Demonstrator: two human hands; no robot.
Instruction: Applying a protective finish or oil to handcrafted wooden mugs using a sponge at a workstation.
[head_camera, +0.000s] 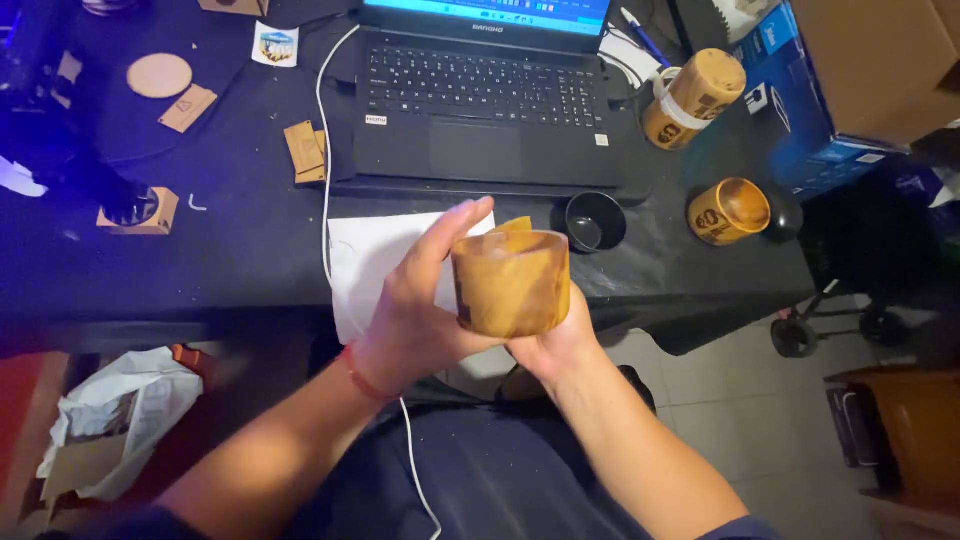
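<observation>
We grip wooden cup (511, 283) upright between both hands: left hand (415, 305) wraps side, right hand (558, 345) cradles base; equally near.

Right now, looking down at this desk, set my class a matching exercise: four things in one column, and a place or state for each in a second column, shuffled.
Things:
1. plain wooden cup
2. laptop
3. small black bowl
4. wooden cup with white band

Places or states:
A. lying on its side near the blue box
B. held between left hand and right hand
C. open, screen lit, at the far side of the table
D. standing just in front of the laptop's right corner

Pairs: 1-B, 2-C, 3-D, 4-A
</observation>
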